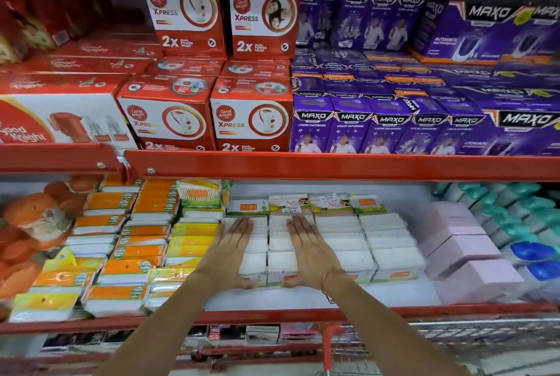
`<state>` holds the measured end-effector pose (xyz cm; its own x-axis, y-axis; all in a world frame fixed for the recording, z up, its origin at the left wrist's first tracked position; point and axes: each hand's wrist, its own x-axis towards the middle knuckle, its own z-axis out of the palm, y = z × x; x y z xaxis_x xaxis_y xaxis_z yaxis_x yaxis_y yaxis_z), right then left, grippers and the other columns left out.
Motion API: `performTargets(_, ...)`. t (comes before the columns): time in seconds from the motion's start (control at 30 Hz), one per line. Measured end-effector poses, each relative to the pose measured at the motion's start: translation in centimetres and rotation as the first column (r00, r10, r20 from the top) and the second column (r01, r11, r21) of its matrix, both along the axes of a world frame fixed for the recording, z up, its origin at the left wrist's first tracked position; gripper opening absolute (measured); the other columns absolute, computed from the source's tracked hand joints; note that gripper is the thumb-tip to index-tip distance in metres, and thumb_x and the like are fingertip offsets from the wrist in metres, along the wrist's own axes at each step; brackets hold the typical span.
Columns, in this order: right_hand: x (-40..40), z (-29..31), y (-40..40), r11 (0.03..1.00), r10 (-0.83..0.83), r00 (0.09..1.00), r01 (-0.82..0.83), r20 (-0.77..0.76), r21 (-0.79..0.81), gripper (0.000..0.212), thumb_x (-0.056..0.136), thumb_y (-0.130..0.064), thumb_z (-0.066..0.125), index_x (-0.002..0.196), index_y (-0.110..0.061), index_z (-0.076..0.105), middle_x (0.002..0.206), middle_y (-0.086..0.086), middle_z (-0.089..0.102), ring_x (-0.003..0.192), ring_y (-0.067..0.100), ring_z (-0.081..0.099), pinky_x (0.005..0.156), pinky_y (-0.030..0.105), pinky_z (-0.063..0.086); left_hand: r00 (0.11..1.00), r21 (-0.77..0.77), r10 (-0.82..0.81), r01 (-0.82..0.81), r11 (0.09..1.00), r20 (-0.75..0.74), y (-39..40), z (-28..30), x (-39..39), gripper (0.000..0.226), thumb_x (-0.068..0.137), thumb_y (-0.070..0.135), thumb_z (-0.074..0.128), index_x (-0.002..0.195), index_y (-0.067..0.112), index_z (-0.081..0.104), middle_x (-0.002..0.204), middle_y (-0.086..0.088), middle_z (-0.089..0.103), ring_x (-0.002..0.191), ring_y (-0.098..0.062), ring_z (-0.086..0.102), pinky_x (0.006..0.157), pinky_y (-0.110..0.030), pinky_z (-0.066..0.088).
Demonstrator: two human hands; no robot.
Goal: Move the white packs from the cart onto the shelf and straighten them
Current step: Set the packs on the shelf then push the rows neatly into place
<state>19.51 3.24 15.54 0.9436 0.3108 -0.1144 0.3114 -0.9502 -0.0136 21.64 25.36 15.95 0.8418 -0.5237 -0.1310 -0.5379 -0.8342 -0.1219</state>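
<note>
Several rows of white packs (348, 239) lie flat on the white shelf (378, 294) between the red beams. My left hand (233, 248) rests palm down on the leftmost row, fingers spread, thumb at the front pack's edge. My right hand (309, 251) lies flat on the second row, thumb against its front pack. Neither hand grips a pack. Upright packs with orange and green labels (306, 203) stand behind the rows. The cart (454, 342), a wire basket with a red handle, shows at the lower right below the shelf.
Orange and yellow packets (127, 251) fill the shelf to the left. Pale pink boxes (466, 254) and blue and teal items (530, 251) sit to the right. Red boxes (169, 115) and purple boxes (394, 130) crowd the shelf above. A red beam (333, 165) overhangs.
</note>
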Motion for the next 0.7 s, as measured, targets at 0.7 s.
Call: performTargets(0.7, -0.8, 1.5, -21.2, 1.0, -0.023, 0.993, 0.024, -0.119, 0.005, 0.141, 0.054, -0.071, 0.07, 0.144, -0.008, -0.019, 0.153, 0.012, -0.024, 0.142, 0.025, -0.02, 0.118, 0.04, -0.008, 0.997, -0.061, -0.048, 0.044, 0.997, -0.055, -21.2, 0.4, -1.2, 0.136, 0.059, 0.081, 0.056, 0.146, 0.005, -0.016, 0.158, -0.011, -0.016, 0.145, -0.025, -0.018, 0.12, -0.05, -0.007)
